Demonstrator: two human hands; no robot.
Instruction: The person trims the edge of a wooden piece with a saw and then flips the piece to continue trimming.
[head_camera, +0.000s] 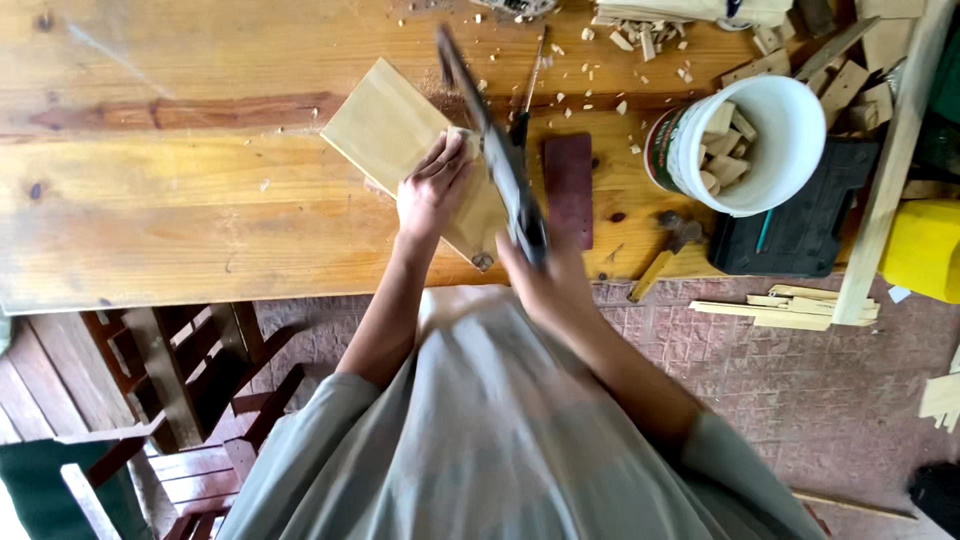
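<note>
Big wooden bench fills upper frame, brick floor below it. Pale board lies flat on bench near its front edge, turned at an angle, one corner reaching that edge. Left hand lies palm-down on board's right part, fingers together and pressing it flat, fingertips right next to saw. Saw, blurred, runs along board's right edge, blade pointing away from person. Right hand closed in fist round saw handle at bench front edge. White bucket of wood offcuts stands on bench to the right, well apart from board. Dark red block lies just right of saw. Hammer lies near bench edge between block and bucket. Wood chips scattered at bench back.
</note>
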